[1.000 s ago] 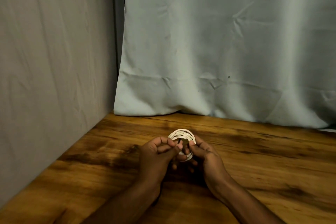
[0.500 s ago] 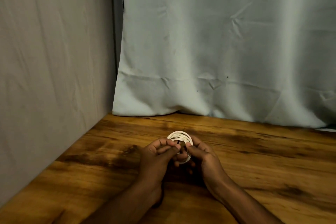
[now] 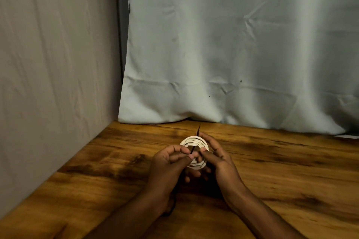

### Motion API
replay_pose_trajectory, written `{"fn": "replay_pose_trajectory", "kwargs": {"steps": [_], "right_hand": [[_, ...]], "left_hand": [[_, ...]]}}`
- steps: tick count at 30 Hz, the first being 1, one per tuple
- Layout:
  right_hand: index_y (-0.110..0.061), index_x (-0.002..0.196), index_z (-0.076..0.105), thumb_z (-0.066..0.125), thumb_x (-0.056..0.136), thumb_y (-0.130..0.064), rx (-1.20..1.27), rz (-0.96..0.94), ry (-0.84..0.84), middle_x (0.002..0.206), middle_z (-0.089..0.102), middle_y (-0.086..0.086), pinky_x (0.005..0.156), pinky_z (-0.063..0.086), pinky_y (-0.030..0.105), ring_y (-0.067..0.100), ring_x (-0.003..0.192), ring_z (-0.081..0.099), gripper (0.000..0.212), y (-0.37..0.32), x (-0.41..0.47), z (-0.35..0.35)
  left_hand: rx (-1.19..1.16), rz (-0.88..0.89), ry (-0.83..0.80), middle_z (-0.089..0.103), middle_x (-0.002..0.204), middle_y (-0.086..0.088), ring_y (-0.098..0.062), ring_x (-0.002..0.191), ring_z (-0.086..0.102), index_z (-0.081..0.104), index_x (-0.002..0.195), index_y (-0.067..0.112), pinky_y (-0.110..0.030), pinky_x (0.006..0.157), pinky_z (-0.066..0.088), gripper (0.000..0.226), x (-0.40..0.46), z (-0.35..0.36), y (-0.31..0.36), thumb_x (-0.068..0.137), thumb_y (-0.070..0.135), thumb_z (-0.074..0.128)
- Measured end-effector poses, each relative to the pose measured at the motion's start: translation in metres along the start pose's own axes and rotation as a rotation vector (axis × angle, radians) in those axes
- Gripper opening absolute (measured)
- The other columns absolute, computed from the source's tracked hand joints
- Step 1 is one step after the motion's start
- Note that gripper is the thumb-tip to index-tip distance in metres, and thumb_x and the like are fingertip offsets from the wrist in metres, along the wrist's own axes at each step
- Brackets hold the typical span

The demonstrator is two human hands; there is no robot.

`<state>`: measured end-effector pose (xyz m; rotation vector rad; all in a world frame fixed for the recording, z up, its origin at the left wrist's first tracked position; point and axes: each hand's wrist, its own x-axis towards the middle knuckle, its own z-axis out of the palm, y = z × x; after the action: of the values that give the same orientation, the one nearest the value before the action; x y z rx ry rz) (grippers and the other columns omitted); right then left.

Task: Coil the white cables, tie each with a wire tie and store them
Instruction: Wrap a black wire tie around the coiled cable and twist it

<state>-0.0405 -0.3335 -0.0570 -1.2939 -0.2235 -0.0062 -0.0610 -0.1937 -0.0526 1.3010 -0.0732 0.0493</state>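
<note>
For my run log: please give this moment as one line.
left hand pinches wire tie | right hand holds coiled white cable | tie unfinished

My white cable coil [image 3: 194,142] carries a thin black wire tie [image 3: 195,139]; the table [image 3: 281,170] is streaky amber-brown wood, the far curtain [image 3: 233,54] pale grey.

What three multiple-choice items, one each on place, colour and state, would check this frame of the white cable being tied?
1. Where is the coiled white cable?
A. held between both hands above the wooden table
B. hanging on the curtain
C. lying at the table's left edge

2. What colour is the thin wire tie?
A. red
B. dark
C. yellow

3. What is the left hand doing?
A. lying flat
B. pinching the tie
C. pointing

Answers: 1 A, the right hand and left hand enclose it; 2 B, a dark strand crosses the coil; 3 B, fingertips close on it.
</note>
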Motion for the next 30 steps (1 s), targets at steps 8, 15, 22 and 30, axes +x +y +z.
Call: {"fn": "replay_pose_trajectory", "kwargs": {"steps": [8,15,22,30], "right_hand": [[-0.02,0.129,0.066,0.047,0.104,0.0,-0.007,-0.059,0.252,0.103,0.072,0.014,0.042,0.041,0.016,0.003,0.051,0.058,0.036,0.007,0.022,-0.026],[-0.018,0.124,0.07,0.051,0.103,0.0,-0.074,-0.106,0.322,0.121,0.073,0.017,0.09,0.058,0.042,0.027,0.102,0.071,0.034,0.022,0.034,-0.042],[-0.047,0.119,0.071,0.062,0.087,-0.035,-0.332,-0.167,0.323,0.118,0.076,-0.004,0.107,0.05,0.057,0.021,0.115,0.069,0.035,0.028,0.031,-0.043],[-0.049,0.142,0.054,0.055,0.104,-0.035,-1.055,-0.357,0.175,0.129,0.069,-0.021,0.092,0.054,0.03,0.002,0.114,0.065,0.04,0.014,0.006,-0.031]], "left_hand": [[0.042,0.073,-0.141,0.075,0.092,-0.019,-0.029,0.07,0.069,0.072,0.098,0.004,-0.027,0.059,0.05,0.02,0.001,-0.004,0.007,0.097,0.014,0.056],[-0.106,0.237,-0.251,0.074,0.108,-0.02,-0.035,0.09,0.072,0.068,0.114,0.004,-0.034,0.078,0.056,0.048,0.007,-0.008,0.009,0.073,0.03,0.063],[0.202,0.496,0.004,0.078,0.087,-0.003,-0.02,0.072,0.075,0.071,0.103,0.01,-0.021,0.063,0.056,0.019,0.006,-0.003,0.01,0.098,0.01,0.053],[0.276,0.442,0.027,0.066,0.066,-0.006,-0.02,0.055,0.058,0.073,0.084,0.014,-0.03,0.054,0.048,0.031,0.019,-0.014,-0.005,0.102,0.021,0.049]]}}
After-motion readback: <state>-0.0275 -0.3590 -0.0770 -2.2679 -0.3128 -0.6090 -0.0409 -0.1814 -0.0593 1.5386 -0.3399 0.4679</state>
